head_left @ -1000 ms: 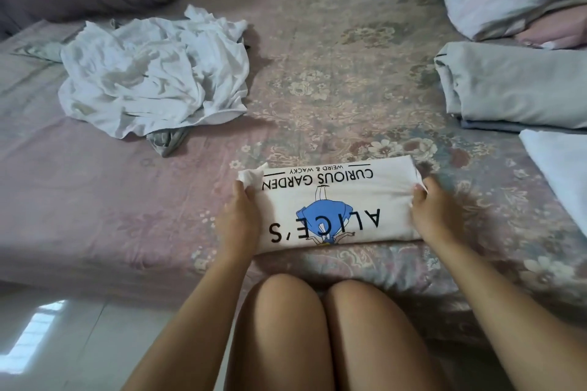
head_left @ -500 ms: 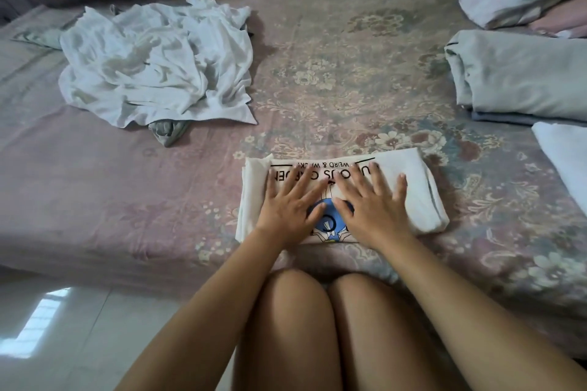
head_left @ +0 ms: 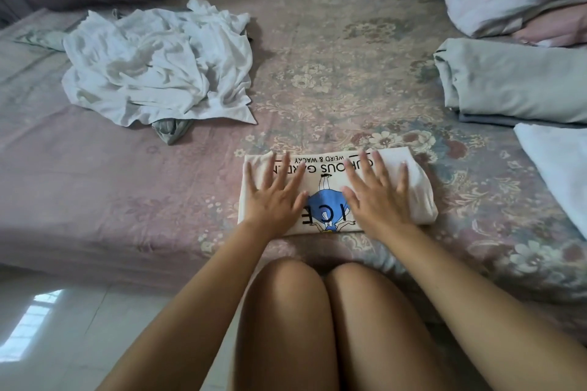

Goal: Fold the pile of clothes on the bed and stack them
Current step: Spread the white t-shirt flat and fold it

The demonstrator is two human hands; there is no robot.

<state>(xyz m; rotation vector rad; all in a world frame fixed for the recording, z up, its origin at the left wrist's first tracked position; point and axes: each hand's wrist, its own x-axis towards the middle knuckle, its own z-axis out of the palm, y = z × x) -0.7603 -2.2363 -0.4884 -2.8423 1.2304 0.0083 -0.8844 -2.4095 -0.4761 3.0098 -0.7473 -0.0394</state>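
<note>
at the near edge of the bed point(head_left: 95, 200), our left hand point(head_left: 274, 197) and right hand point(head_left: 376, 200) lie open and flat on the folded printed shirt point(head_left: 416, 187), gripping nothing. we press evenly outward to flatten creases, keeping edges square before stacking; the unfolded pile point(head_left: 152, 63) waits near the far left corner.

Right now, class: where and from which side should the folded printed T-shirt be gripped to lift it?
Probably by both short ends of the printed T-shirt, left hand and right hand sliding under from either side: it lies flat as a wide rectangle, so end support keeps the folds.
</note>
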